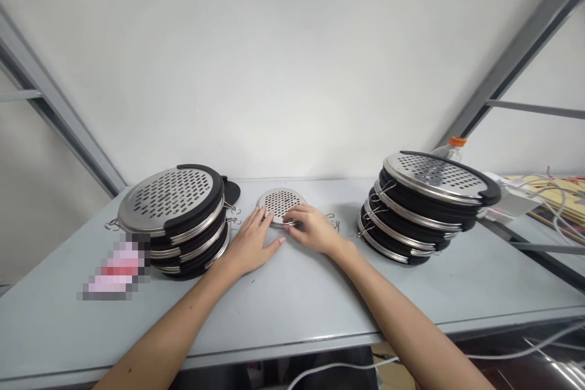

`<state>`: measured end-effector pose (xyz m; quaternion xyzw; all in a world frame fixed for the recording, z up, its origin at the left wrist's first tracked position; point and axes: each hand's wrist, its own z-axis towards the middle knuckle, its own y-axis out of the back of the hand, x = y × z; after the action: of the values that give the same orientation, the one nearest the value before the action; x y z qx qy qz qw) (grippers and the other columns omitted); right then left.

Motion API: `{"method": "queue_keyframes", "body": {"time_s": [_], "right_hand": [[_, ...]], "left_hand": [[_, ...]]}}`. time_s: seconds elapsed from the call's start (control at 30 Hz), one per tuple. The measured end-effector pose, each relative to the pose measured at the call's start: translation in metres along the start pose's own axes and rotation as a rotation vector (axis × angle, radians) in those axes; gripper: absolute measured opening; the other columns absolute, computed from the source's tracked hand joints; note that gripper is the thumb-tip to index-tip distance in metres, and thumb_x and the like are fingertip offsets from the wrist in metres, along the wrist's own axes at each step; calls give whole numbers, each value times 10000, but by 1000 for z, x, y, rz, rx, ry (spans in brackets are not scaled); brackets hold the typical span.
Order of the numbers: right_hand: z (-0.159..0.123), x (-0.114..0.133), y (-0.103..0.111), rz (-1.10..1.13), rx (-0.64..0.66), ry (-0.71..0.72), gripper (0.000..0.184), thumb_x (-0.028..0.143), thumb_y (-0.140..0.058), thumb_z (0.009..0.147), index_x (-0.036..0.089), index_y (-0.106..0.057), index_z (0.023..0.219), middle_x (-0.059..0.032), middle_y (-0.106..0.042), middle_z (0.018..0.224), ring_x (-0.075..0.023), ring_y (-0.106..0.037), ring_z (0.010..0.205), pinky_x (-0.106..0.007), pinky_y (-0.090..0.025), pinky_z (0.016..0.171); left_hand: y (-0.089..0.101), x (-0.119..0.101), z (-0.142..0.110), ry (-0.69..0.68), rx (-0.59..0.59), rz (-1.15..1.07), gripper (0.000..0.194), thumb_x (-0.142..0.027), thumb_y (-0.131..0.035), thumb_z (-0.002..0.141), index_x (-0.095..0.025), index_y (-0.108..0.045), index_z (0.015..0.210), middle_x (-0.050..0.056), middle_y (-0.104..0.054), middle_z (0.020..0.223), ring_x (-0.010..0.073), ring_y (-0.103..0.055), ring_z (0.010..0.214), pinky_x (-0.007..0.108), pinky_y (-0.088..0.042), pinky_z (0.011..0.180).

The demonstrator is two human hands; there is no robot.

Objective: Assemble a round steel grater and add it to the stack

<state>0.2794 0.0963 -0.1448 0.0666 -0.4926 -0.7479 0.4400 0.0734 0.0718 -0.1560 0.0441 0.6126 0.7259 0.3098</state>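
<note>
A small round perforated metal plate [280,200] lies on the table near the wall, its front edge partly covered by my hands. My left hand [250,242] rests palm down at its front left, fingers stretched out and touching the rim, thumb apart. On the front right of the rim my right hand [315,228] is curled, with fingers and thumb closed on the edge. Small wire clips [333,219] lie just right of the plate. A thin black disc [231,192] lies behind the left stack.
Left stands a stack of round perforated metal lids with black rims [169,198]; a similar stack [434,177] stands right. A blurred-out pink item [114,271] lies front left. Behind the right stack is an orange-capped bottle [457,145]. Grey metal posts [484,82] flank the table.
</note>
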Motion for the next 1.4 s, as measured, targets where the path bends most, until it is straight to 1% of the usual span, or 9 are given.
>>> {"method": "queue_keyframes", "body": {"time_s": [0.13, 0.27, 0.4, 0.47, 0.63, 0.8, 1.0, 1.27, 1.4], "right_hand": [[0, -2, 7, -19, -74, -84, 179, 254, -541, 865, 185, -645, 993, -70, -656, 998, -210, -566, 952, -362, -457, 865], [-1, -12, 8, -63, -161, -219, 267, 290, -509, 876, 172, -608, 1095, -104, -605, 1152, -228, -526, 1093, -380, -407, 966], [-2, -17, 3, -102, -43, -297, 377, 319, -480, 889, 141, -522, 1218, -137, -577, 1214, -235, -541, 1100, -362, -419, 943], [-3, -16, 0, -111, 24, -310, 380, 325, -454, 902, 146, -503, 1234, -128, -605, 1177, -232, -573, 1053, -346, -440, 897], [-3, -8, -2, -103, 75, -308, 344, 315, -437, 914, 187, -508, 1226, -89, -608, 1206, -213, -580, 1081, -317, -430, 913], [-3, 1, -5, -135, 88, -303, 338, 273, -363, 938, 194, -512, 1231, -79, -534, 1319, -201, -508, 1198, -310, -402, 974], [-2, 10, -11, -209, 71, -373, 363, 258, -340, 943, 161, -520, 1244, -104, -517, 1335, -224, -474, 1231, -338, -387, 1009], [0, 9, -10, -233, 24, -281, 337, 239, -400, 921, 126, -555, 1198, -132, -561, 1248, -229, -503, 1157, -358, -379, 1016], [1, 6, -6, -216, 19, -240, 330, 226, -381, 929, 113, -561, 1181, -145, -556, 1247, -227, -473, 1190, -361, -355, 1040]], "left_hand": [[6, -2, -1, -4, 4, 0, 605, -499, -479, 875, -154, -387, 1363, 148, -310, 1478, 299, -254, 1376, 443, -311, 1078], [12, -6, -1, -68, -37, -41, 486, -462, -503, 873, -184, -494, 1271, 116, -418, 1406, 281, -400, 1298, 407, -379, 1043], [13, -12, 2, -157, -150, -100, 254, -358, -506, 889, -189, -608, 1048, 91, -567, 1218, 246, -494, 1197, 394, -408, 1025], [11, -13, 4, -159, -186, -107, 218, -322, -507, 889, -185, -605, 1028, 91, -590, 1166, 246, -496, 1184, 406, -404, 1027], [1, -6, 3, -53, -162, -89, 462, -380, -494, 887, -142, -452, 1281, 154, -430, 1382, 290, -376, 1304, 453, -336, 1077], [-6, 1, 1, -8, -79, -110, 674, -497, -507, 860, -124, -313, 1387, 173, -321, 1464, 309, -221, 1386, 479, -262, 1113], [-5, 0, 3, 11, -69, -84, 679, -462, -508, 857, -84, -316, 1386, 191, -337, 1452, 305, -248, 1376, 464, -270, 1117], [-1, -1, 1, -3, -38, -85, 672, -478, -476, 875, -110, -302, 1409, 169, -295, 1479, 297, -206, 1392, 465, -263, 1123], [5, -4, -1, -105, 4, -135, 749, -465, -515, 861, -136, -199, 1456, 137, -265, 1500, 265, -220, 1392, 425, -260, 1135]]}}
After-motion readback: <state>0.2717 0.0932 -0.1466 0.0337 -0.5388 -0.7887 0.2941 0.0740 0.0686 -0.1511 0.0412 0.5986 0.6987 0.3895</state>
